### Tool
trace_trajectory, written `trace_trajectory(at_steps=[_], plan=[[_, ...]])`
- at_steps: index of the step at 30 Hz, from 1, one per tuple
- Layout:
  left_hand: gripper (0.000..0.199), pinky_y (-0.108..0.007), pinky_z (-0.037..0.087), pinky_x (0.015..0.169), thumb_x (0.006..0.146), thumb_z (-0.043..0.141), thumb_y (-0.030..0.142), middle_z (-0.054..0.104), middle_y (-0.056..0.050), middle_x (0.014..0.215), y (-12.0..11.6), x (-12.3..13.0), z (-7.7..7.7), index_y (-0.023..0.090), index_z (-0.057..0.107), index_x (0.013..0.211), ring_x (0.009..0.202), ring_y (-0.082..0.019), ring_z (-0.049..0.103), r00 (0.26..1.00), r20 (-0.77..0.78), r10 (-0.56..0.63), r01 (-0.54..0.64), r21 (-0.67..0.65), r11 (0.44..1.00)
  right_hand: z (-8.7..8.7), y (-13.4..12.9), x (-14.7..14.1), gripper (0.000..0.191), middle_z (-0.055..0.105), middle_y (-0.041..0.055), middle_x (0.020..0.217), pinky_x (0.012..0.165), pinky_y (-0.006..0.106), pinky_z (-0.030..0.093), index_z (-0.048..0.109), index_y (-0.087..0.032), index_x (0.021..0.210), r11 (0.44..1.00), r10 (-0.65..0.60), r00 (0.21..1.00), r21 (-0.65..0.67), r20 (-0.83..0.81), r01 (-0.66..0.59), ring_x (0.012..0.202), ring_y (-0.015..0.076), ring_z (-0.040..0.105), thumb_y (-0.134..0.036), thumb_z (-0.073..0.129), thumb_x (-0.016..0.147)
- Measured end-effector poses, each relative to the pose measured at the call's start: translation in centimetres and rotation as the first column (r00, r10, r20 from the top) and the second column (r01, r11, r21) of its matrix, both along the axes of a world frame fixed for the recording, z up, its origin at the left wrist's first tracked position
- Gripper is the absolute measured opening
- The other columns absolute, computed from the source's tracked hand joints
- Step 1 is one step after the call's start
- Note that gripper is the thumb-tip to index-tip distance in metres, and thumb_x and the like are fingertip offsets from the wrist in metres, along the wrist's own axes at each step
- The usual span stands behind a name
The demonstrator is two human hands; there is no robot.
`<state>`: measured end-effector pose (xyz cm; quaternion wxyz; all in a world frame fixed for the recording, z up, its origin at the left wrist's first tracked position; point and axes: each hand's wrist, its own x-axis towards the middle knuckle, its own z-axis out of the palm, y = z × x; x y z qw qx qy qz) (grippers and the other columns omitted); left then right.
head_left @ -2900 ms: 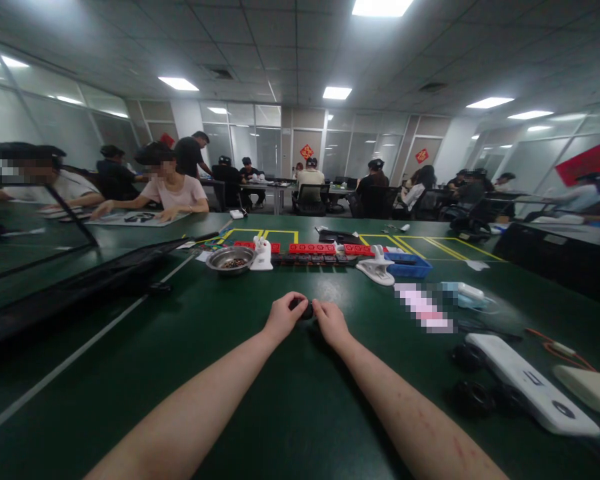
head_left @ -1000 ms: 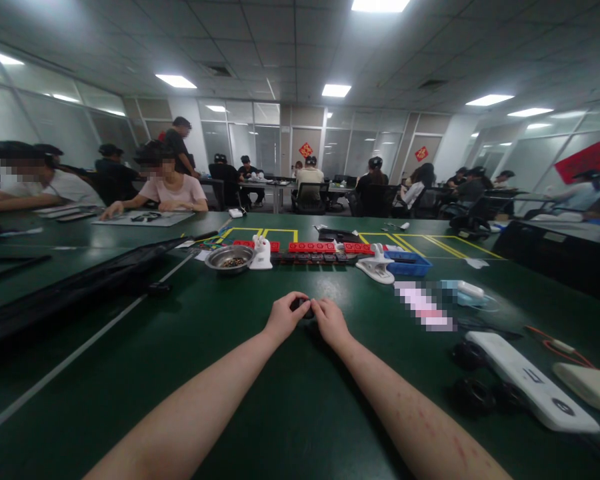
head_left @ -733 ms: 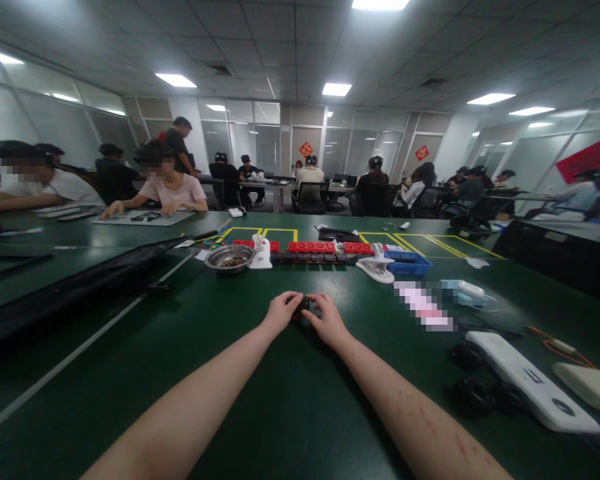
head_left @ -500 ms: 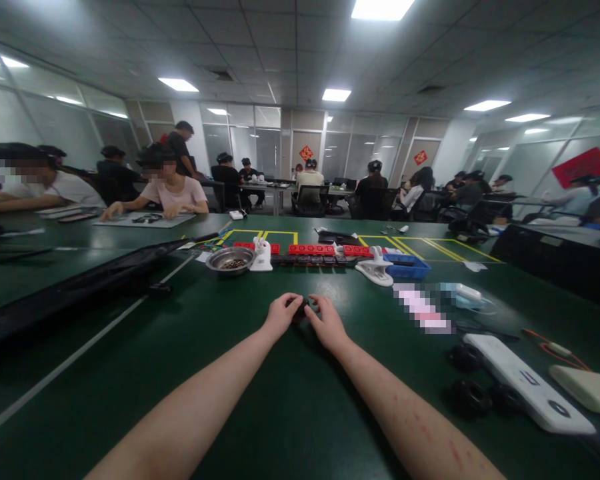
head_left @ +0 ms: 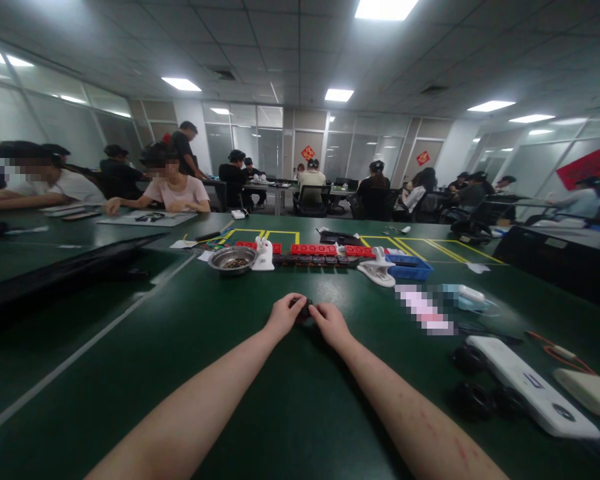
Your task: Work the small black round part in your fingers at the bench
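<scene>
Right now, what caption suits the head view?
Left hand holds a small dark part, right hand touching it, at a green table.

Fingers (head_left: 295, 298) seemingly hide most of the black piece (head_left: 305, 310).

No words or numbers are clear enough to read.
Two red diamond signs (head_left: 308, 153), upper middle and upper right, hang on tan panels (head_left: 301, 138); their gold marks (head_left: 423, 158) are too small to read. A dark mark (head_left: 533, 381) on the long white thing (head_left: 549, 400), lower right, is unclear too.
</scene>
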<state>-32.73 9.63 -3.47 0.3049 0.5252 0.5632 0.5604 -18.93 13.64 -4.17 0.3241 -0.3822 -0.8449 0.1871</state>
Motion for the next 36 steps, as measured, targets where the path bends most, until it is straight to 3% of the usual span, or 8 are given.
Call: trace_trajectory(at_steps=[3,6,13,19,24,29,36], plan=[[0.034,-0.021,0.047,0.045,0.072,0.045,0.043,0.059,-0.006,0.078,0.5,-0.3,-0.6,0.013,0.057,0.083,0.063,-0.014,0.057,1.0,0.019,0.012,-0.012,-0.023,1.0,-0.1,0.2,-0.1,0.02,0.057,0.0028,0.077,0.065,0.023,0.034,0.058,-0.015,0.082,0.999,0.043,0.999,0.003,-0.017,-0.043,0.074,0.0141,0.048,-0.032,0.05,0.076],[0.033,-0.021,0.047,0.045,0.072,0.046,0.043,0.059,-0.005,0.075,0.7,-0.4,-0.8,0.013,0.057,0.081,0.061,-0.014,0.057,1.0,0.007,0.024,-0.024,-0.02,1.0,0.0,0.1,-0.1,0.022,0.058,0.003,0.082,0.069,0.023,0.035,0.058,-0.015,0.09,0.998,0.056,0.998,0.008,-0.026,-0.055,0.078,0.0142,0.048,-0.031,0.052,0.075],[0.029,-0.023,0.046,0.054,0.069,0.05,0.041,0.059,-0.003,0.072,-0.5,0.2,0.3,0.015,0.059,0.079,0.064,-0.014,0.055,0.994,-0.104,0.011,-0.007,0.043,0.999,0.5,-0.4,0.1,0.043,0.057,0.0046,0.072,0.064,0.026,0.032,0.06,-0.015,0.072,0.997,-0.079,0.996,0.009,-0.032,0.079,0.071,0.0154,0.047,-0.047,0.032,0.083],[0.026,-0.025,0.045,0.065,0.071,0.048,0.037,0.06,-0.003,0.077,-1.3,0.4,1.2,0.017,0.06,0.082,0.072,-0.016,0.056,0.963,-0.269,0.033,-0.004,0.106,0.994,0.5,-0.4,0.1,0.045,0.052,0.0019,0.059,0.058,0.023,0.031,0.056,-0.015,0.059,1.0,-0.031,1.0,-0.003,0.005,0.031,0.063,0.0133,0.045,-0.048,0.034,0.082],[0.032,-0.022,0.047,0.054,0.072,0.045,0.042,0.061,-0.005,0.078,-0.6,-0.1,0.6,0.015,0.059,0.083,0.068,-0.015,0.057,0.986,-0.165,0.018,-0.013,0.029,0.999,0.1,-0.2,0.0,0.023,0.053,0.0023,0.074,0.064,0.024,0.035,0.054,-0.015,0.078,1.0,0.013,0.999,0.009,-0.045,-0.012,0.071,0.0139,0.047,-0.038,0.052,0.073],[0.034,-0.021,0.046,0.049,0.071,0.045,0.043,0.061,-0.005,0.075,0.2,-0.4,-0.2,0.014,0.06,0.08,0.066,-0.015,0.057,0.989,-0.143,0.022,-0.023,0.001,1.0,-0.3,-0.2,-0.3,0.033,0.052,0.0026,0.082,0.07,0.026,0.037,0.048,-0.016,0.091,0.999,0.044,0.992,0.008,-0.116,-0.044,0.078,0.0151,0.047,-0.032,0.061,0.064],[0.032,-0.023,0.046,0.055,0.07,0.046,0.042,0.061,-0.004,0.073,0.3,-0.3,-0.4,0.014,0.059,0.079,0.065,-0.015,0.057,0.986,-0.151,0.07,-0.066,0.034,0.997,0.1,-0.1,-0.1,0.032,0.054,0.0042,0.078,0.066,0.025,0.034,0.053,-0.015,0.084,0.998,-0.06,0.997,0.017,-0.046,0.061,0.073,0.0147,0.047,-0.042,0.035,0.083]])
